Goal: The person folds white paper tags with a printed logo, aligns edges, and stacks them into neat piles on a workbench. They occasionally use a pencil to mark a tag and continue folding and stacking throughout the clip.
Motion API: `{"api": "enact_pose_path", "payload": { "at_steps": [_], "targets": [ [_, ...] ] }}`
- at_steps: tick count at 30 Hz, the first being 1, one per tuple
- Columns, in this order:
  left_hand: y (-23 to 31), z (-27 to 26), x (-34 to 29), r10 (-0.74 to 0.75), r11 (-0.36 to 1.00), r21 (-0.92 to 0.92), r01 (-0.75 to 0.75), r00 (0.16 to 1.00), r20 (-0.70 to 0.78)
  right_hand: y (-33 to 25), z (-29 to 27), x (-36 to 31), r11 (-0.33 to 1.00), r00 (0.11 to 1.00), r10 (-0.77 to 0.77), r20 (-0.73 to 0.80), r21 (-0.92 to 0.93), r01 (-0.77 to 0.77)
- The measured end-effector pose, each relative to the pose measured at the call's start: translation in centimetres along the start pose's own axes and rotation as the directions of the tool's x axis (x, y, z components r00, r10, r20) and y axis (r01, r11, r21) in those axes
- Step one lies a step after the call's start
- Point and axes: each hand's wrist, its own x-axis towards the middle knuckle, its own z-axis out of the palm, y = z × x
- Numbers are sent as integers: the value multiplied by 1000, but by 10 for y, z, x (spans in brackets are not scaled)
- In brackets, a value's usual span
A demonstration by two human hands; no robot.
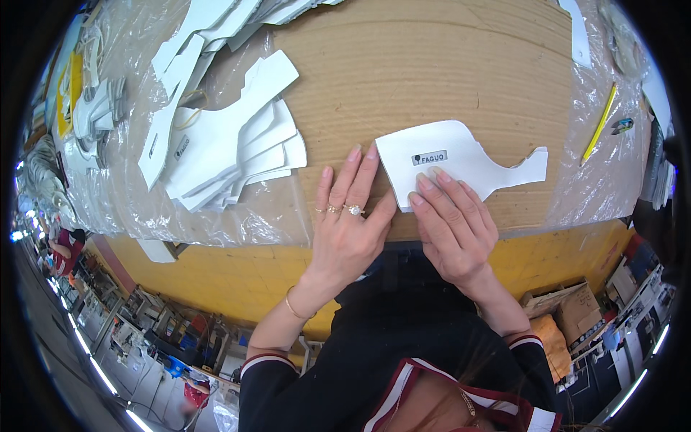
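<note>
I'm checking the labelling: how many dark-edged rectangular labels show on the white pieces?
2: one label on the white piece under the right hand, another label on the fanned stack at left. More may be hidden inside that stack.

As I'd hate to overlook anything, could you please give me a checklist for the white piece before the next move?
1. White piece wholly on the cardboard: ok.
2. Printed mark facing up and uncovered: ok.
3. Right grip touching the piece: ok, fingers rest on it.
4. Left grip touching its left edge: cannot tell, very close.
5. Fanned white stack squared up: not ok, edges spread.
6. Slim yellow tool apart from the piece: ok.
</note>
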Motion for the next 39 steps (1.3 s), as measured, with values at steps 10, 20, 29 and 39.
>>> {"api": "enact_pose_path", "payload": {
  "at_steps": [10, 20, 29, 39],
  "targets": [
    [-3, -4, -1, -10, 999, -32, 11, 1000, 23, 2, -4, 3, 999, 998, -24, 52, -27, 25],
    [-5, -3, -3, 12, 999, -36, -12, 1000, 2, -7, -9, 8, 997, 995, 14, 94, -80, -6],
    [-9, -8, -6, 28, 985, -170, -37, 998, -53, -16, -12, 15, 987, 992, 26, 127, -161, -6],
    [-3, -9, 20, 112, 993, -57, -106, 985, 131, -16, -16, 13, 991, 986, 34, 163, -131, -13]
  ]
}}
